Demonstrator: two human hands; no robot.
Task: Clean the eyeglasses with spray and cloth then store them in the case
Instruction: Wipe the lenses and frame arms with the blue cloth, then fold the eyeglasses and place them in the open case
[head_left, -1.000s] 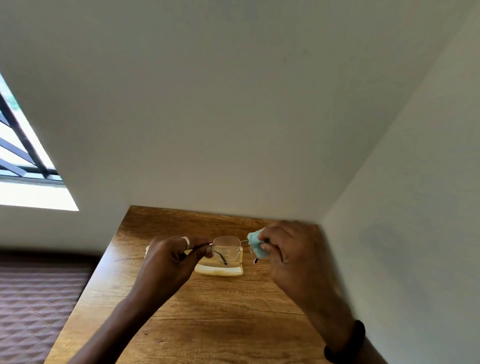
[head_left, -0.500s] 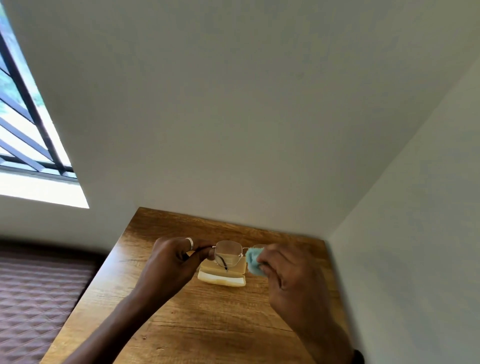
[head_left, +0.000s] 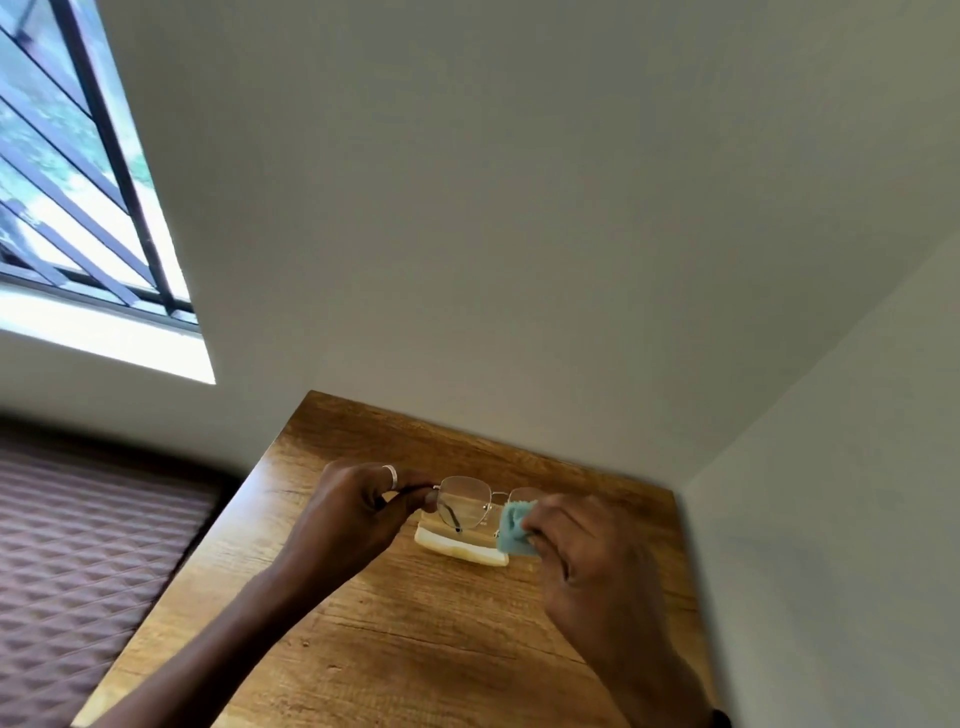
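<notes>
The person holds the eyeglasses (head_left: 464, 503) in the air above a wooden table (head_left: 395, 639), close to the far corner where two pale walls meet. The left hand (head_left: 363, 512) pinches the left end of the thin metal frame, at the hinge, between thumb and fingers; a silver ring (head_left: 390, 475) is on one finger of this hand. The left lens is clear and free, and through it one dark temple arm is visible, going down and toward the person.

The right hand (head_left: 582, 551) grips a small light-blue cloth (head_left: 514, 527), folded and pressed on the right lens. The cloth covers most of this lens, so only its upper edge shows above the fingers. It seems the cloth wraps both sides of the lens, but the hand hides this part and I cannot be sure.

Under the glasses, on the table, lies a cream-coloured case (head_left: 460, 548). It is partly behind the lens and the cloth, and whether it is open I cannot tell. The glasses do not touch it.

At the left there is a window (head_left: 78, 182) with dark bars, and below it a brown quilted surface (head_left: 78, 561) beside the table.
</notes>
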